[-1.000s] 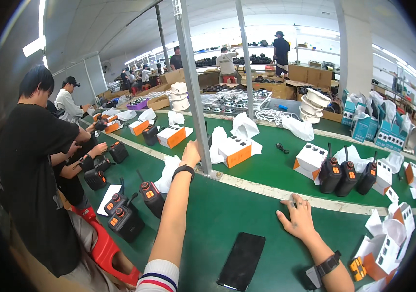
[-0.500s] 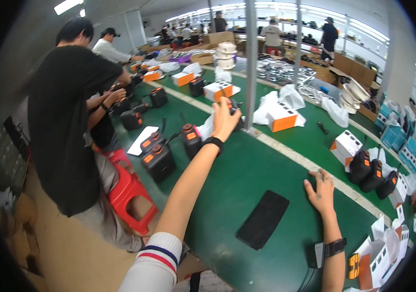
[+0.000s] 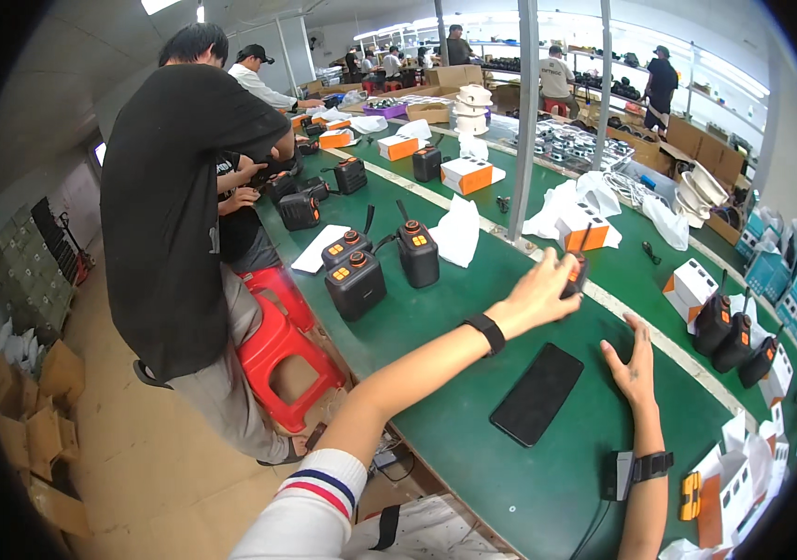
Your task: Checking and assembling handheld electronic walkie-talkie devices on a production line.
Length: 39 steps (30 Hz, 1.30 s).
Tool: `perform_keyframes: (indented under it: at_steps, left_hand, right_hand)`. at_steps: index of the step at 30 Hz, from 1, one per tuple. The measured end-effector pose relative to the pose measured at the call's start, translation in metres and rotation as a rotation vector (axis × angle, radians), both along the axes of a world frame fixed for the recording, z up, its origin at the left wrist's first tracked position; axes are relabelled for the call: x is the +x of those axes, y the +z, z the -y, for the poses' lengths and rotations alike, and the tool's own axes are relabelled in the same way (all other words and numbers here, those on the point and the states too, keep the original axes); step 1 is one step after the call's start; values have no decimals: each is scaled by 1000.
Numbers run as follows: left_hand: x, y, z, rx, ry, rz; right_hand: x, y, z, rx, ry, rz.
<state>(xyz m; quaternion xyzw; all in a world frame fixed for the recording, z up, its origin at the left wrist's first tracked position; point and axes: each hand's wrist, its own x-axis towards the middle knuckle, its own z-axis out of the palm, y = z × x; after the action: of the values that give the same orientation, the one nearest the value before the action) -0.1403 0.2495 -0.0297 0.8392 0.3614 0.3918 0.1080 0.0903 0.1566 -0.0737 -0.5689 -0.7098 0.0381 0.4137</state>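
Note:
My left hand (image 3: 540, 291) is closed around a black boxy device with orange on top (image 3: 576, 272) and a thin upright strap or antenna. It is held above the green table (image 3: 454, 401), left of my right hand. My right hand (image 3: 635, 366) is open, thumb and fingers apart, and holds nothing. Between my forearms lies a black smartphone (image 3: 537, 394), flat with its screen dark. On the left, similar black devices with orange buttons (image 3: 356, 285) stand together, one more (image 3: 417, 252) beside them. My right wrist wears a strapped small box (image 3: 619, 474) with a cable.
A metal post (image 3: 525, 121) rises from the pale strip across the table. Beyond it are orange-and-white boxes (image 3: 588, 227) and white bags. Several black devices (image 3: 731, 329) line the right, near opened boxes (image 3: 730, 504). A co-worker (image 3: 184, 215) stands left beside red stools (image 3: 285, 364).
My left hand has come back from the far side, moving right and nearer with the black device. My right hand stays open by the table's strip. The view has shifted left.

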Motion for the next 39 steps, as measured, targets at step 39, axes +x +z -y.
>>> perform_keyframes:
  at_steps: [39]
  left_hand:
    - [48, -18, 28, -8, -490, 110]
  right_hand:
    - [-15, 8, -13, 48, 71, -539]
